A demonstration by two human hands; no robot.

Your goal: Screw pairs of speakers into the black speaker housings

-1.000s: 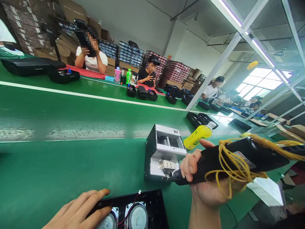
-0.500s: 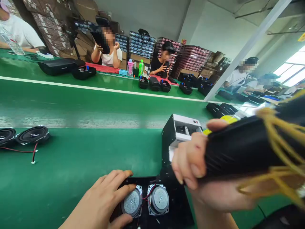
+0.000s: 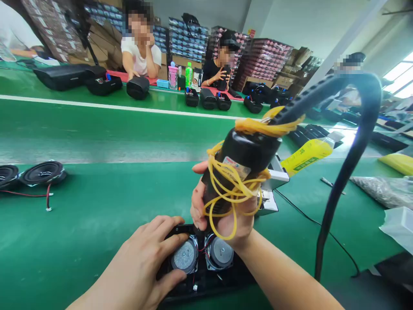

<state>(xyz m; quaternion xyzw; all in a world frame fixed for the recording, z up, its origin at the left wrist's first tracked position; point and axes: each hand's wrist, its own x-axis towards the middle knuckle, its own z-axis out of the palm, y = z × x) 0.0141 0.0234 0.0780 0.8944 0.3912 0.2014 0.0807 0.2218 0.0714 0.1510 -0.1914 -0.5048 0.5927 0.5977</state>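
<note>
A black speaker panel with two round silver-backed speaker drivers lies on the green belt near me. My left hand rests on the panel's left end, fingers spread round the left driver. My right hand is wrapped round a black electric screwdriver bound with yellow rubber bands. The tool stands upright, its tip hidden where it meets the panel between the drivers. A thick black cable arches from its top down to the right.
A white-and-black screw feeder box and a yellow bottle sit behind the tool. Two loose black speakers lie at left. Plastic bags lie at right. Across the belt, several people sit among black speaker cases.
My right hand swung the screwdriver from lying sideways at the feeder box to upright over the panel. The view dropped and shifted left; my left hand stayed on the panel.
</note>
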